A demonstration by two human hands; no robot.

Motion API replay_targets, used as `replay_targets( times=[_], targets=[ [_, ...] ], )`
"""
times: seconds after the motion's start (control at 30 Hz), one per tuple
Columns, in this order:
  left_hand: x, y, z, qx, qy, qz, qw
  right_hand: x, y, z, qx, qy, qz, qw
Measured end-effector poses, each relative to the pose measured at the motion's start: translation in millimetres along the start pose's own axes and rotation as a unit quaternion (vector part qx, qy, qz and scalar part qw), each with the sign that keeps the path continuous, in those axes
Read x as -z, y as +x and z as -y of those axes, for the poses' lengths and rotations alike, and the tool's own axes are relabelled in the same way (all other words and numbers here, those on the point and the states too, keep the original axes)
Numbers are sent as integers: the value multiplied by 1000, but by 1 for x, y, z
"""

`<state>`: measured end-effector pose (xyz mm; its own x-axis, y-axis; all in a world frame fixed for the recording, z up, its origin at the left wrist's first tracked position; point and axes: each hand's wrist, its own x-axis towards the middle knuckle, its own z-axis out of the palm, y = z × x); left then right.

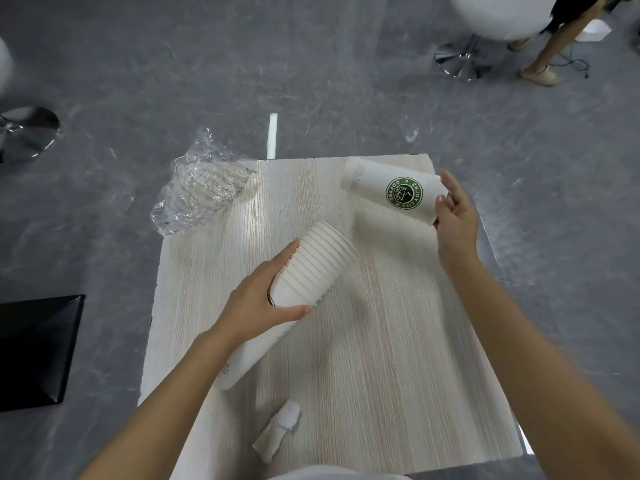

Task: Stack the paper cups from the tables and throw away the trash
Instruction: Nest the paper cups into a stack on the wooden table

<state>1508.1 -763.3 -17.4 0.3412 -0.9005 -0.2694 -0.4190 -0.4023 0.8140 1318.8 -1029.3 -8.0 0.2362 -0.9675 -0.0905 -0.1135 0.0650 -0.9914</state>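
**Cups held in both hands**

A tilted stack of paper cups point(313, 268) is gripped by the left hand point(258, 303) over the table point(398, 358), partly hidden by the wrist. At 1 o'clock a green-badge cup point(384, 188) is held at its wide end by the right hand point(455, 220); its mouth is hidden. Clear wrap point(201, 188) lies at 10 o'clock, a crumpled tissue point(277, 433) at 7

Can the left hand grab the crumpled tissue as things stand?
Probably not yet: the left hand grips the cup stack. The tissue lies unobstructed on the table, near that forearm.
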Motion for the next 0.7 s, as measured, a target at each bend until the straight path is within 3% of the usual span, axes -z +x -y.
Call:
replay_targets(
  times=[0.33,0.7],
  targets=[
    [15,-32,6,-16,-5,-17,1000,-12,-20,42,113,-51,50,991],
    [18,-57,1,-44,-24,-20,999,-48,-76,68,155,-100,199,963]
  ],
)
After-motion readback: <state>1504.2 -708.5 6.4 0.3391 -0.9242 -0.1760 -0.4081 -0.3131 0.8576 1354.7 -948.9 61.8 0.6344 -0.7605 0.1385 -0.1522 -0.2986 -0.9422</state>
